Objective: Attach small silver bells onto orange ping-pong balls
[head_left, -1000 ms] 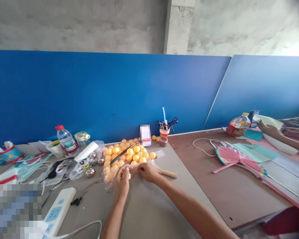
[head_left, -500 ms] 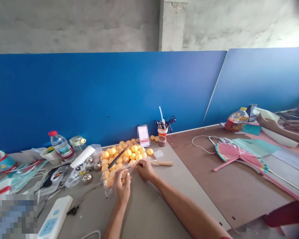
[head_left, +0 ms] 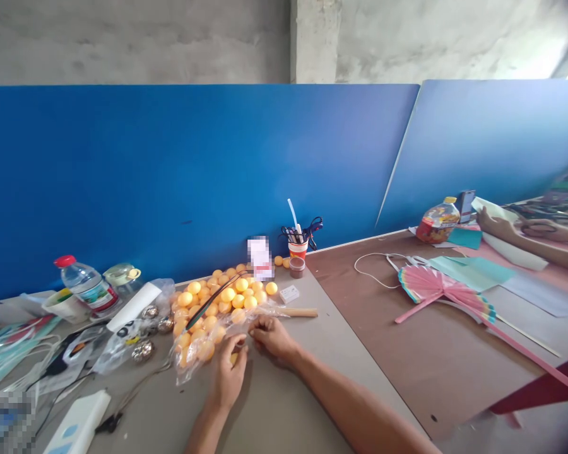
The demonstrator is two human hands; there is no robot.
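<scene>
Both my hands meet at the open edge of a clear plastic bag (head_left: 196, 353) filled with several orange balls. My left hand (head_left: 230, 372) has its fingers closed on the bag's edge, with one orange ball under the fingertips. My right hand (head_left: 271, 335) pinches the same edge from the right. Behind them lies a pile of loose orange balls (head_left: 227, 291) with a dark thin stick (head_left: 208, 302) across it. A wooden handle (head_left: 297, 312) lies just beyond my right hand.
A water bottle (head_left: 88, 285), cups, silver bells (head_left: 144, 350), cables and a white power strip (head_left: 78, 422) crowd the left. A pen cup (head_left: 297, 244) stands by the blue partition (head_left: 194, 170). On the brown table (head_left: 407, 353) lies a pink paper fan (head_left: 435, 289); another person's hands (head_left: 497, 226) work at far right.
The view has swung left and up, so everything sits lower and further right. My hands stay at the bag's edge, the left one slightly lower on it.
</scene>
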